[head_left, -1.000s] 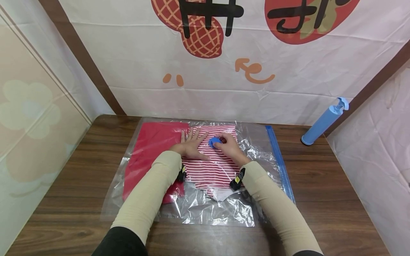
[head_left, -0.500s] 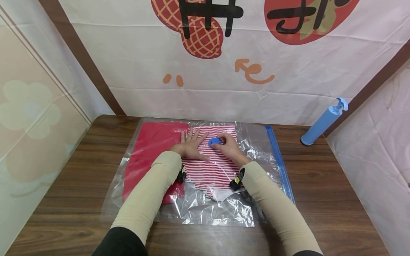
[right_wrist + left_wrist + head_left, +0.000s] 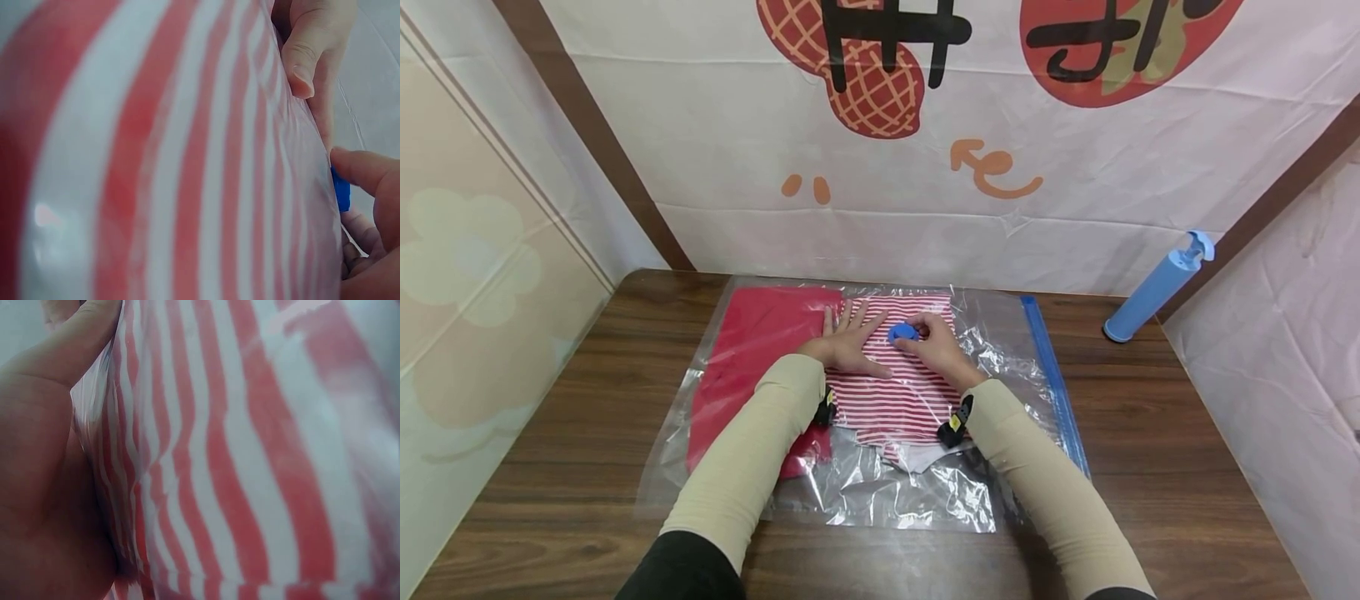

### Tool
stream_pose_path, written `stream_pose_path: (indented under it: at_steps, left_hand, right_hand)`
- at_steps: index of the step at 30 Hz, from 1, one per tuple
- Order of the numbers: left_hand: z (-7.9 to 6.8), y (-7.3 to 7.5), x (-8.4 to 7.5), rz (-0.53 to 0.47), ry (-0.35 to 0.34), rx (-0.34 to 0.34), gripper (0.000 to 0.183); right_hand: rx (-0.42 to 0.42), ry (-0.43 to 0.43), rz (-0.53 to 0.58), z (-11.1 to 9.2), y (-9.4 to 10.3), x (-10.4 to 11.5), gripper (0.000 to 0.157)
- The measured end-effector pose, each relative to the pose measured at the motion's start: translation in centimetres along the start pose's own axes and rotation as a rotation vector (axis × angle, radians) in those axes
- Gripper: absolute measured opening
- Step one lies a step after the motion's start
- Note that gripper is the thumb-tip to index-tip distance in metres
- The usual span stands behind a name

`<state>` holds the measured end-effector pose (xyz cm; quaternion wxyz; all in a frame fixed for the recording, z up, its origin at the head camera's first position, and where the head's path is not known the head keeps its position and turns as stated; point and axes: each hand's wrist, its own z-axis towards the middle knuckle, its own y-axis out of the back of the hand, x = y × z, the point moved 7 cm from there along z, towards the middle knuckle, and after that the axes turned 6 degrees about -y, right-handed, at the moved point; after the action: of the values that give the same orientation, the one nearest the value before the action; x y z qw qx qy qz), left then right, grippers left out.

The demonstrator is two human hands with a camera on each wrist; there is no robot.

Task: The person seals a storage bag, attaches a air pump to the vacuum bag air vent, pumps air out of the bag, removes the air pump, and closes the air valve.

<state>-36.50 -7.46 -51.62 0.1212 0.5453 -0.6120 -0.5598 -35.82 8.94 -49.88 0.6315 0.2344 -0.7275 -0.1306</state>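
A clear plastic vacuum storage bag (image 3: pixel 910 508) lies flat on the table, with a folded red garment (image 3: pixel 748 342) inside on the left and a red-and-white striped garment (image 3: pixel 887 408) beside it. My left hand (image 3: pixel 847 346) rests on the bag with its fingers spread, over the striped cloth. Just right of it, my right hand (image 3: pixel 942 348) pinches the round blue valve cap (image 3: pixel 901 332) on the bag's surface between thumb and fingers. In the right wrist view the cap (image 3: pixel 340 189) shows edge-on at the fingertips. Striped cloth under plastic (image 3: pixel 212 444) fills most of the left wrist view.
A light blue hand pump (image 3: pixel 1153 293) stands tilted at the table's back right. The bag's blue zip edge (image 3: pixel 1056 383) runs along its right side. A printed fabric wall (image 3: pixel 850 242) rises behind the brown wooden table (image 3: pixel 1187 467).
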Motion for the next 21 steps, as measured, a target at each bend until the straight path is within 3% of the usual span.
stream_pose_path:
  at_steps: [6, 13, 21]
  left_hand:
    - [-0.43, 0.39, -0.35, -0.012, -0.010, -0.004, 0.118]
    - [0.50, -0.17, 0.53, -0.014, 0.001, -0.015, 0.120]
    - [0.31, -0.07, 0.32, -0.026, -0.001, -0.008, 0.120]
  right_hand:
    - [0.016, 0.030, 0.014, 0.06, -0.02, 0.23, 0.032]
    - [0.032, 0.049, 0.032, -0.09, 0.06, 0.28, 0.034]
    - [0.047, 0.045, 0.030, 0.02, 0.21, 0.22, 0.034]
